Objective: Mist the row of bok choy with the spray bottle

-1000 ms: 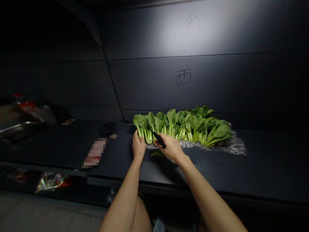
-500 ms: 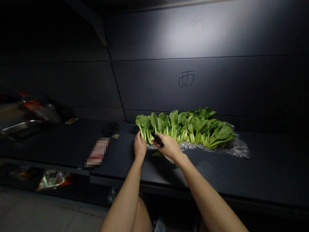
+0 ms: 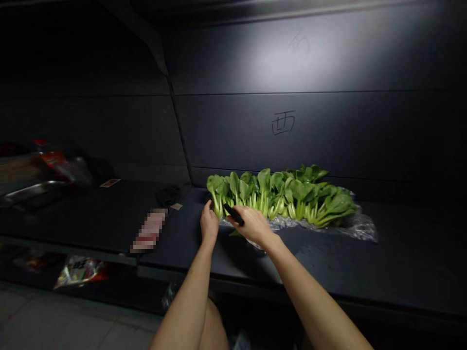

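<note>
Green bok choy [image 3: 263,187] stands in a row of several heads, leaves up, on the dark shelf. Crinkled clear plastic [image 3: 359,228] lies under the row and sticks out at its right end. My left hand [image 3: 209,223] is at the left end, beside the outermost stems, with its visible fingers stretched upward. My right hand [image 3: 253,224] is closed around a thick black handle [image 3: 234,215] in front of the stems. What the handle belongs to is hidden. A loose leaf [image 3: 236,234] lies just below this hand.
Behind rises a dark panel [image 3: 229,131] with a handwritten character. To the left are a pixelated pink item [image 3: 150,230], a dark crumpled thing [image 3: 168,195], a small card [image 3: 110,183] and a blurred bottle [image 3: 54,158]. A lower shelf holds a shiny packet [image 3: 80,270].
My right hand and the black handle have shifted slightly left. My left hand has moved a little left, and its fingers now sit slightly away from the stems.
</note>
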`<state>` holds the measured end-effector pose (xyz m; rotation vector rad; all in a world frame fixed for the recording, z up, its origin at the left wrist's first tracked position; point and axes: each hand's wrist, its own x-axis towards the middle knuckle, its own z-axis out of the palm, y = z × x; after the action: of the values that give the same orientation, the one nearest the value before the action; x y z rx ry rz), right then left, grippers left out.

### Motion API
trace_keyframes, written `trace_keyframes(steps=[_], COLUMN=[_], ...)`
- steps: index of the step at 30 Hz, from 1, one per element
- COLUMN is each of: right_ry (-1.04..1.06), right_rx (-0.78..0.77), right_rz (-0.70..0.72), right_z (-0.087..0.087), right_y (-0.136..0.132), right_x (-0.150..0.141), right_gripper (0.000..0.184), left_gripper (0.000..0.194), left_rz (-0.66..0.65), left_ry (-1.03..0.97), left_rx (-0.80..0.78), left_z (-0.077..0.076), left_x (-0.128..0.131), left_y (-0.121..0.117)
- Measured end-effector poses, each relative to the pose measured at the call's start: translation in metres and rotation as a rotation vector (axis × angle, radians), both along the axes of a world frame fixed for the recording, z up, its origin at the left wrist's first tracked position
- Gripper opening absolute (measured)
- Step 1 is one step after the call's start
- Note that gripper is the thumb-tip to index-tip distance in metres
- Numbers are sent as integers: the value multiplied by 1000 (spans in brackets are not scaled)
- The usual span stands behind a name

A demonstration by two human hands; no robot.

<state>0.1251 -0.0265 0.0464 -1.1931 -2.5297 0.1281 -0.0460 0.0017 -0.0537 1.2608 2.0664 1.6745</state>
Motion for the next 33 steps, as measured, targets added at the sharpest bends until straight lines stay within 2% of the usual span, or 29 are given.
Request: trace_keyframes(steps=[10, 24, 33], right_ry=[11, 76, 169], right_rx=[-16, -13, -19], right_rz=[44, 10, -33], right_z=[-3, -3, -3], right_y=[-1, -8, -6], right_x=[-2, 0, 11], right_gripper=[34, 32, 31], left_gripper=[47, 46, 45], left_rz=[-62, 3, -34], left_ry=[32, 67, 207], left_rx=[-2, -5, 44], left_z=[0, 5, 10], left_x=[0, 1, 12], left_y=[-1, -5, -8])
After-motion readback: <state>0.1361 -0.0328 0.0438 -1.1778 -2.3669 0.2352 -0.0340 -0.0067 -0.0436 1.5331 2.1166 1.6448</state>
